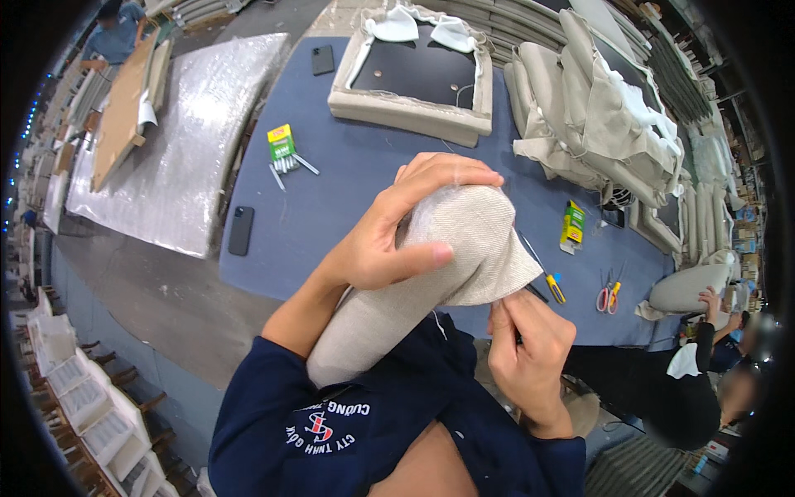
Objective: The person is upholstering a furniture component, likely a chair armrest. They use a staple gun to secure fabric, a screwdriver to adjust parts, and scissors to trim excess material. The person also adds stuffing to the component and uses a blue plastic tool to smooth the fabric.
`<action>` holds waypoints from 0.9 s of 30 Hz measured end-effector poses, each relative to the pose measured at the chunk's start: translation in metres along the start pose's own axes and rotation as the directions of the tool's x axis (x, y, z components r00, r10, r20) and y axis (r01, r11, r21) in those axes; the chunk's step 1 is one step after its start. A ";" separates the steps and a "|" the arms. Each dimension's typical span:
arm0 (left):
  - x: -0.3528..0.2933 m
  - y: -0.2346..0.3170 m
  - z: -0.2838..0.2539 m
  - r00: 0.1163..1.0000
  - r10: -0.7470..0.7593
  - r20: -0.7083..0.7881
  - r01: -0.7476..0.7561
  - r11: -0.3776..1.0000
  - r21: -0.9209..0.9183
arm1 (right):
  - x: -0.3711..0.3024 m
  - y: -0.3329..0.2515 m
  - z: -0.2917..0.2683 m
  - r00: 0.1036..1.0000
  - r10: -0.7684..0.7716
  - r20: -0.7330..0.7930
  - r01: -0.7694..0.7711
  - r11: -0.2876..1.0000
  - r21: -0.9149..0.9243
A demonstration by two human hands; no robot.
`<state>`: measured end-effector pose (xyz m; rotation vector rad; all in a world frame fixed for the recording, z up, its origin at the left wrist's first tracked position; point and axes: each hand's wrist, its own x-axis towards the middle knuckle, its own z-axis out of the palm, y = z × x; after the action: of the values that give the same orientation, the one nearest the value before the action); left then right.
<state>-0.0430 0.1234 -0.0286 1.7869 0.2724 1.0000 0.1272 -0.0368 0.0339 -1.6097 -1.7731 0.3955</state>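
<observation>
A long padded piece covered in beige woven fabric (389, 319) leans against my chest, its rounded end raised over the table. My left hand (385, 228) is wrapped round that end from the left, thumb on the near side and fingers over the top. A loose fabric flap (505, 269) hangs off the end toward the right. At the flap's lower edge my right hand (534, 348) is closed in a pinch; a bit of something dark shows inside the fingers, too hidden to name. Just beyond it, a screwdriver with a yellow handle (555, 288) lies on the table.
On the blue-grey table (331, 178) lie scissors (609, 298), green-yellow boxes (573, 224) and two phones (240, 230). An upholstered frame (414, 120) and a stack of beige padded pieces (580, 108) stand farther back. A plastic-wrapped board (190, 149) is at left; co-workers (662, 389) at right and far left.
</observation>
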 end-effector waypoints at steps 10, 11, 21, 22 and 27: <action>0.004 -0.011 0.015 0.999 0.048 -0.015 -0.049 0.996 -0.072 | 0.010 0.000 -0.026 0.990 -0.084 0.117 0.104 0.979 -0.175; 0.005 -0.016 0.014 0.999 0.040 -0.008 -0.040 0.981 -0.189 | 0.010 0.000 -0.028 0.986 -0.108 0.130 0.133 0.970 -0.202; 0.006 -0.033 0.023 0.997 0.053 -0.061 -0.071 0.936 -0.345 | 0.015 -0.005 -0.030 0.975 -0.164 0.152 0.197 0.951 -0.237; 0.006 -0.032 0.022 0.997 0.054 -0.061 -0.071 0.940 -0.334 | 0.015 -0.005 -0.029 0.975 -0.165 0.148 0.197 0.952 -0.235; 0.004 -0.036 0.024 0.985 0.112 -0.129 -0.146 0.945 -0.294 | 0.016 -0.004 -0.032 0.972 -0.159 0.175 0.193 0.961 -0.199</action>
<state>-0.0135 0.1258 -0.0606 1.4866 0.0649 1.1696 0.1454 -0.0291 0.0640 -1.5830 -2.1237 0.2594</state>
